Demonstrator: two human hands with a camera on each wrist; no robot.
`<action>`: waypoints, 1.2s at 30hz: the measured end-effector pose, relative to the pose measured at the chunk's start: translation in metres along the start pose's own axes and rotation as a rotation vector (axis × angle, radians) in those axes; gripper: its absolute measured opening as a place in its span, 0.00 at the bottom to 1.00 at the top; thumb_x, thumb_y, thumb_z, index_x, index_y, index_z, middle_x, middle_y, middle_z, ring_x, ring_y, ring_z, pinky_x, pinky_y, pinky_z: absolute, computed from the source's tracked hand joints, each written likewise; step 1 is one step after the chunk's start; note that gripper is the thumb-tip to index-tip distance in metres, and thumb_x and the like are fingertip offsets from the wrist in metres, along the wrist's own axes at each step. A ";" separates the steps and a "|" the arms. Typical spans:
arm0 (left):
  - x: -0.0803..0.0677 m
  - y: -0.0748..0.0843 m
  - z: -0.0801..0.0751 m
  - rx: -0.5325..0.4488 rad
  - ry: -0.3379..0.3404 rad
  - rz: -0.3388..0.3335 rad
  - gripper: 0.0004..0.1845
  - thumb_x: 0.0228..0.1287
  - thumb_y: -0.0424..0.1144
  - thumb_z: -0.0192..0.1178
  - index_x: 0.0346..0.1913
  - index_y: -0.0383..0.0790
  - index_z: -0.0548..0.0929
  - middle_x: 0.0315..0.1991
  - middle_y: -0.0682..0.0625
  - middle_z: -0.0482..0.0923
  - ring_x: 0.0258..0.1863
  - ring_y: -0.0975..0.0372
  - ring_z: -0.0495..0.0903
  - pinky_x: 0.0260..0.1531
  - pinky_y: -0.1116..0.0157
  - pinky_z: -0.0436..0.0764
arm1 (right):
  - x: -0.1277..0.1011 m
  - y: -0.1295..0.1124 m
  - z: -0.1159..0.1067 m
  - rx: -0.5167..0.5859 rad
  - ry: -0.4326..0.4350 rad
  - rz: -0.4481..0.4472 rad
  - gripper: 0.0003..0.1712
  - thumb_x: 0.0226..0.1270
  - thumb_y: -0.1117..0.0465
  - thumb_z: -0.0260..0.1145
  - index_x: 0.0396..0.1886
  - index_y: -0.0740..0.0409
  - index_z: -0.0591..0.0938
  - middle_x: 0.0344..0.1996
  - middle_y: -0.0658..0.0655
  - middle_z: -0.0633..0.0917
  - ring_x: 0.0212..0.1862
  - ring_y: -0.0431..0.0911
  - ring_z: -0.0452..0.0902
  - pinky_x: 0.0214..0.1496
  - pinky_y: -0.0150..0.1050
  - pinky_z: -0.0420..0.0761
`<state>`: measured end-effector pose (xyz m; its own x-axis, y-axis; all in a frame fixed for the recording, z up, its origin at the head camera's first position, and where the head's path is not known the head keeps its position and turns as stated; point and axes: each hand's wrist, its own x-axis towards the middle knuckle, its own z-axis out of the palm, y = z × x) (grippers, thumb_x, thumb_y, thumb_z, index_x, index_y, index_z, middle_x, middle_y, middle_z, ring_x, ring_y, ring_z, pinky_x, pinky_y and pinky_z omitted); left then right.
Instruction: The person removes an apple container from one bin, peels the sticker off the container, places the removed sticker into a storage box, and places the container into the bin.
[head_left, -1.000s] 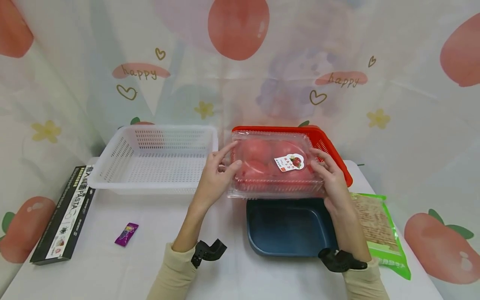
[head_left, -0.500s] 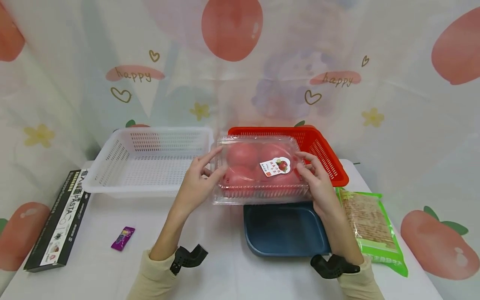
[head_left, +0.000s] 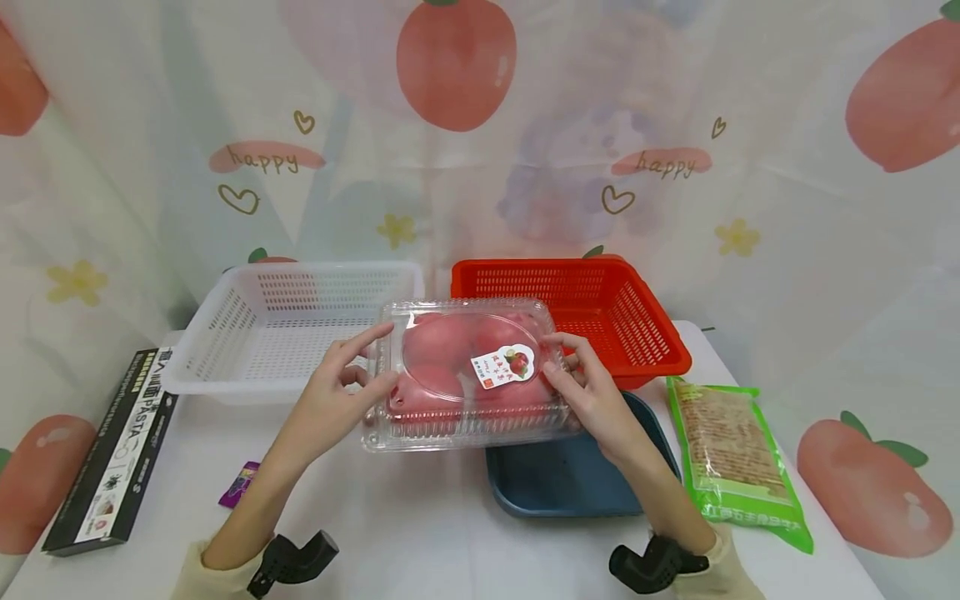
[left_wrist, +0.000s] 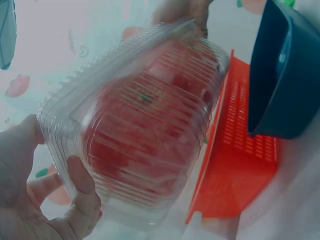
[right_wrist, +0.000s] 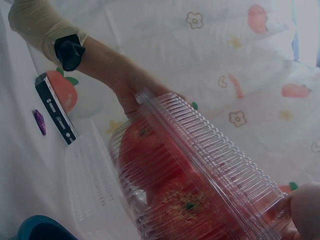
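Observation:
A clear plastic clamshell box of red tomatoes (head_left: 457,375) with a small sticker on its lid is held above the table by both hands. My left hand (head_left: 333,392) grips its left end, thumb on the front edge and fingers on the lid. My right hand (head_left: 588,392) grips its right end. The left wrist view shows the tomato box (left_wrist: 140,130) from below, with my left hand (left_wrist: 40,190) curled round its corner. In the right wrist view the tomato box (right_wrist: 190,185) fills the frame, and my right hand's fingertip (right_wrist: 305,207) shows at its far corner.
A white basket (head_left: 285,329) stands at the back left, a red basket (head_left: 592,308) at the back right, a dark blue tray (head_left: 570,475) in front of it. A green snack bag (head_left: 731,454) lies right, a black pasta box (head_left: 112,454) and purple sachet (head_left: 238,483) left.
Both hands have carried the tomato box leftward and toward me, from in front of the red basket to the gap between the two baskets. The grip is unchanged.

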<state>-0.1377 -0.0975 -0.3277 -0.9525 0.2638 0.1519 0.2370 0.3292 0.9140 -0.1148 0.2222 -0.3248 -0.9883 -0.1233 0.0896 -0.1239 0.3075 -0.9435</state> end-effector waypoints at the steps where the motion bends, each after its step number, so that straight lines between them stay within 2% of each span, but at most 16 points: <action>1: -0.003 0.000 -0.002 -0.003 -0.009 -0.002 0.31 0.64 0.43 0.63 0.70 0.58 0.68 0.49 0.43 0.63 0.30 0.58 0.73 0.23 0.65 0.83 | -0.001 0.000 0.001 0.000 -0.009 0.001 0.25 0.72 0.58 0.56 0.66 0.52 0.65 0.45 0.62 0.72 0.46 0.49 0.76 0.43 0.37 0.83; 8: -0.020 -0.005 -0.012 -0.027 -0.085 -0.044 0.32 0.63 0.42 0.64 0.69 0.57 0.66 0.49 0.42 0.61 0.33 0.56 0.76 0.21 0.62 0.83 | -0.010 -0.004 0.012 -0.030 -0.057 0.017 0.26 0.71 0.58 0.59 0.66 0.50 0.65 0.43 0.63 0.72 0.41 0.50 0.74 0.37 0.35 0.83; 12: -0.030 -0.010 -0.022 -0.020 -0.121 -0.067 0.32 0.63 0.42 0.64 0.69 0.58 0.66 0.51 0.41 0.61 0.36 0.53 0.77 0.22 0.61 0.84 | -0.014 -0.004 0.020 -0.053 -0.112 0.007 0.28 0.69 0.58 0.61 0.67 0.48 0.65 0.46 0.63 0.73 0.42 0.49 0.73 0.39 0.35 0.84; 15: -0.039 -0.013 -0.030 -0.012 -0.142 -0.084 0.32 0.63 0.40 0.64 0.69 0.58 0.65 0.52 0.39 0.61 0.39 0.53 0.78 0.23 0.61 0.84 | -0.019 -0.006 0.027 -0.045 -0.161 0.001 0.31 0.68 0.59 0.62 0.68 0.48 0.65 0.52 0.64 0.73 0.45 0.50 0.74 0.42 0.37 0.85; 19: -0.055 -0.017 -0.038 -0.005 -0.152 -0.097 0.33 0.63 0.39 0.64 0.70 0.56 0.65 0.56 0.37 0.61 0.41 0.51 0.79 0.24 0.63 0.85 | -0.028 -0.006 0.036 -0.054 -0.218 0.008 0.31 0.66 0.57 0.64 0.68 0.46 0.65 0.61 0.63 0.68 0.47 0.53 0.74 0.40 0.38 0.86; 22: -0.066 -0.020 -0.043 -0.003 -0.144 -0.099 0.33 0.63 0.38 0.64 0.70 0.55 0.64 0.59 0.37 0.60 0.42 0.51 0.79 0.23 0.63 0.84 | -0.030 -0.005 0.045 -0.075 -0.255 0.009 0.32 0.66 0.55 0.65 0.67 0.44 0.66 0.63 0.62 0.66 0.47 0.53 0.73 0.39 0.38 0.86; 26: -0.076 -0.026 -0.050 0.051 -0.129 -0.128 0.33 0.62 0.40 0.65 0.69 0.57 0.65 0.55 0.38 0.61 0.35 0.57 0.77 0.21 0.64 0.83 | -0.030 -0.003 0.057 -0.092 -0.295 0.015 0.32 0.64 0.56 0.66 0.67 0.43 0.67 0.59 0.61 0.68 0.46 0.52 0.71 0.38 0.37 0.85; 29: -0.082 -0.033 -0.055 0.129 -0.127 -0.162 0.34 0.61 0.43 0.67 0.69 0.59 0.67 0.49 0.41 0.62 0.31 0.62 0.73 0.20 0.65 0.81 | -0.031 -0.001 0.065 -0.130 -0.319 0.008 0.32 0.64 0.55 0.66 0.67 0.40 0.68 0.53 0.60 0.70 0.44 0.50 0.68 0.35 0.35 0.83; 33: -0.091 -0.040 -0.062 0.212 -0.150 -0.195 0.35 0.60 0.46 0.67 0.69 0.61 0.66 0.42 0.43 0.62 0.31 0.63 0.70 0.20 0.67 0.80 | -0.033 0.003 0.076 -0.187 -0.353 -0.001 0.32 0.64 0.52 0.67 0.67 0.37 0.68 0.47 0.57 0.71 0.41 0.48 0.66 0.29 0.33 0.78; 36: -0.096 -0.045 -0.067 0.243 -0.173 -0.193 0.36 0.60 0.46 0.67 0.71 0.59 0.65 0.40 0.44 0.62 0.32 0.64 0.68 0.21 0.68 0.79 | -0.034 0.005 0.084 -0.209 -0.373 0.020 0.33 0.62 0.50 0.69 0.66 0.33 0.68 0.42 0.54 0.70 0.39 0.48 0.66 0.27 0.31 0.75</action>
<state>-0.0702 -0.1988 -0.3580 -0.9426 0.3187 -0.0999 0.1141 0.5883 0.8006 -0.0743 0.1489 -0.3596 -0.8957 -0.4363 -0.0855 -0.1583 0.4928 -0.8556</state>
